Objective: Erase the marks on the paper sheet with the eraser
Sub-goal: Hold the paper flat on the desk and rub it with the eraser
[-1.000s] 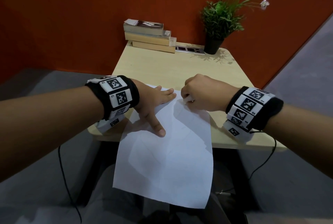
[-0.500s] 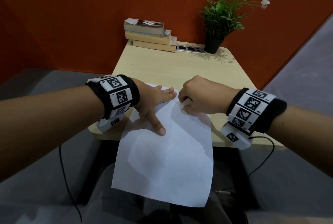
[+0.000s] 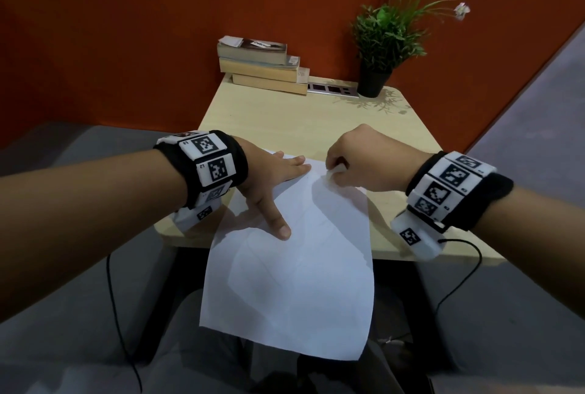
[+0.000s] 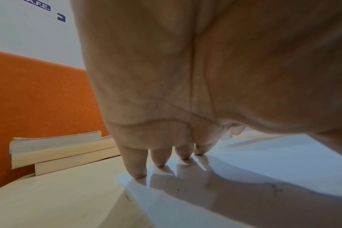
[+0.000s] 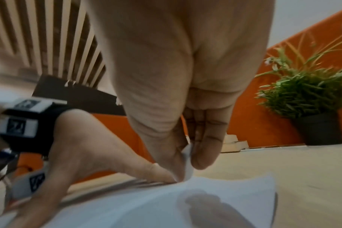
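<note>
A white paper sheet lies on the pale wooden table, its near half hanging over the front edge. My left hand lies flat on the sheet's far left part with fingers spread and thumb stretched toward me; its fingertips press the paper, where faint pencil marks show. My right hand pinches a small white eraser and holds its tip on the sheet's far edge. In the right wrist view the eraser sits between thumb and fingers, touching the paper.
Three stacked books stand at the table's back left by the orange wall. A potted green plant stands at the back right, with a socket strip between them. A black cable hangs from my right wrist.
My right hand with the eraser has shifted a little left and away along the sheet's far edge. The left hand has stayed flat on the paper.
</note>
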